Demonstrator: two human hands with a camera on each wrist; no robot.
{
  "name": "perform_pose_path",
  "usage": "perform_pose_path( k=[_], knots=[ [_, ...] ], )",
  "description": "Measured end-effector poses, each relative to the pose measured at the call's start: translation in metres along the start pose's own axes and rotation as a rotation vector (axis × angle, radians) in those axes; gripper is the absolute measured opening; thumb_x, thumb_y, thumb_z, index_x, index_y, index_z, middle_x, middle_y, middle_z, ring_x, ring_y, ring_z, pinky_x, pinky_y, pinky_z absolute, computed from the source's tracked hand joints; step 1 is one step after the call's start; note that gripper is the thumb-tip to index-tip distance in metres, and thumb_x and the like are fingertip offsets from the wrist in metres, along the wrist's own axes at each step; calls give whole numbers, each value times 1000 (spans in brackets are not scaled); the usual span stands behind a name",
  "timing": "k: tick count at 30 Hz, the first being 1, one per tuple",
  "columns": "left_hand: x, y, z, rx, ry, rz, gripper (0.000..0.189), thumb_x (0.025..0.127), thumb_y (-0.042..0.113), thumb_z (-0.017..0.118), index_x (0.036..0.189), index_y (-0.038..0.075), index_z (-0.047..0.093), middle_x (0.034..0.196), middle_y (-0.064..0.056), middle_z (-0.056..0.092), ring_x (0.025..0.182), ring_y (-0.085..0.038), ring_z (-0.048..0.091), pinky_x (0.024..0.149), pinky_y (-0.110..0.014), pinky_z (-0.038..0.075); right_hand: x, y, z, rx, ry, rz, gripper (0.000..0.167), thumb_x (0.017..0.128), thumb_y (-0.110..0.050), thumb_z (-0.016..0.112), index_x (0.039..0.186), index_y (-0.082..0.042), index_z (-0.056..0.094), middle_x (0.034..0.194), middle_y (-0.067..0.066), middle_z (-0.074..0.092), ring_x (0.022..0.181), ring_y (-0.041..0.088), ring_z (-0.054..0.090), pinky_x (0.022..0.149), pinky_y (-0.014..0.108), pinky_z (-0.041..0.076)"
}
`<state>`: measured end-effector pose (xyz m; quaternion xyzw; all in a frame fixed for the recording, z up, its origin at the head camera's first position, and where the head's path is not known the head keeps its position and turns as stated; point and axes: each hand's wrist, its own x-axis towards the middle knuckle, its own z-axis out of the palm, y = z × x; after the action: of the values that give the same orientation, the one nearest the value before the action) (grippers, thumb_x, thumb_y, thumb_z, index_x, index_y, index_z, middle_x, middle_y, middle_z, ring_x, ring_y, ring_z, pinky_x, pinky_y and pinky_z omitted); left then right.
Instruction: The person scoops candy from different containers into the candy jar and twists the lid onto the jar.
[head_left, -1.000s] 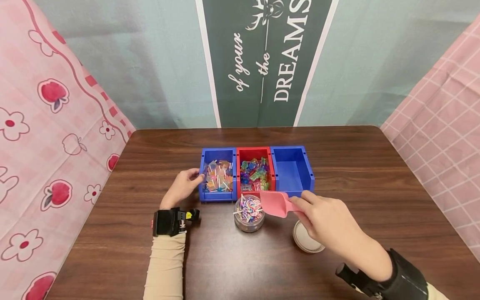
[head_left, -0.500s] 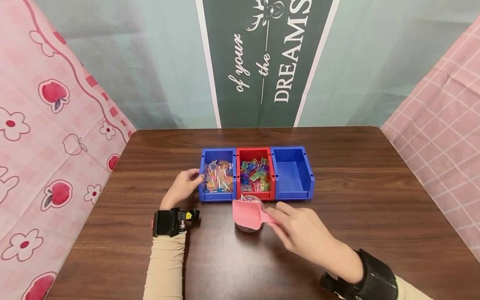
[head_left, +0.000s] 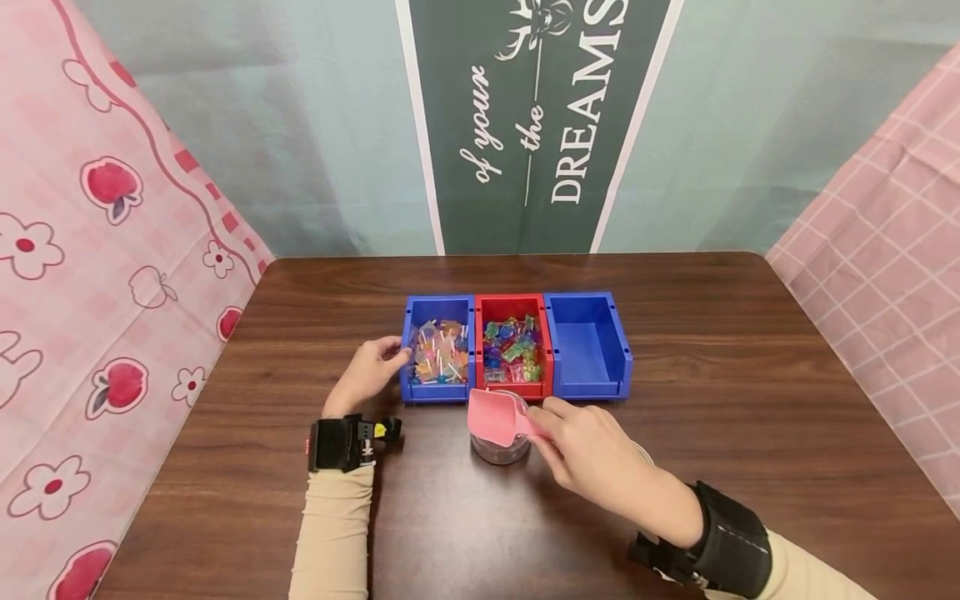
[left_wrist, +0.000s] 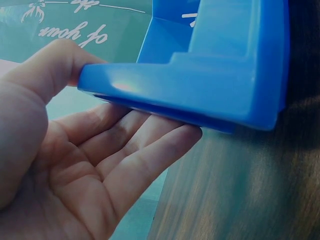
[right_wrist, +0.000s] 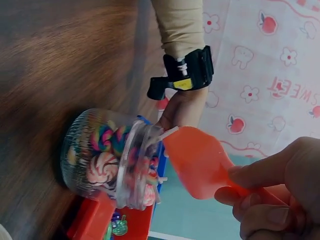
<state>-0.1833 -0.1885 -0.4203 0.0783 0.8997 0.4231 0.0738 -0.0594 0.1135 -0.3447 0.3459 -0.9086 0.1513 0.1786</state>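
Observation:
My right hand (head_left: 600,458) grips the handle of a pink scoop (head_left: 491,417), whose blade covers the mouth of a glass jar (head_left: 500,452) in the head view. From the right wrist, the scoop (right_wrist: 197,162) appears close over the jar (right_wrist: 107,160), with swirled lollipops (right_wrist: 102,167) inside and white sticks poking from the mouth. My left hand (head_left: 366,372) holds the side wall of the left blue bin (head_left: 438,392), thumb on the rim and fingers beneath it in the left wrist view. That bin contains small wrapped candies with white sticks.
Joined to the left bin is a red bin (head_left: 514,390) of colourful wrapped candies, then another blue bin (head_left: 587,354) with nothing in it. A round pale lid (head_left: 643,452) lies mostly hidden behind my right hand. Fabric (head_left: 337,167) hangs behind the wooden table (head_left: 442,525).
My right hand has carried the scoop leftward from beside the jar to over its mouth, and the blade now hides the lollipops in the head view. My left hand stays at the bin.

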Motion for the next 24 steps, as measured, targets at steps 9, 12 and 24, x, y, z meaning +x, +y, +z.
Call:
perform_pose_path(
  k=[9,12,24],
  knots=[
    [0,1,-1,-3,-18,-30,39,98,18,51,127,-7,56,118,-25,66,106,-31,63,96,-47,51,-6,8,-4,5,-48,57,22,75,-12,79,95,-9,72,71,-2,59,52,4,42,49,13,36],
    [0,1,-1,-1,-16,-35,39,98,18,51,126,-7,56,118,-25,66,106,-31,63,96,-47,51,-8,11,-7,-2,-73,67,22,75,-13,79,96,-10,72,71,-2,59,52,4,43,50,14,37],
    [1,0,-1,-10,-24,-35,39,98,19,51,127,-7,56,115,-24,66,100,-27,62,94,-45,52,-7,14,-10,-41,-39,25,23,73,-12,80,94,-13,73,72,-5,58,50,3,38,47,13,33]
  ],
)
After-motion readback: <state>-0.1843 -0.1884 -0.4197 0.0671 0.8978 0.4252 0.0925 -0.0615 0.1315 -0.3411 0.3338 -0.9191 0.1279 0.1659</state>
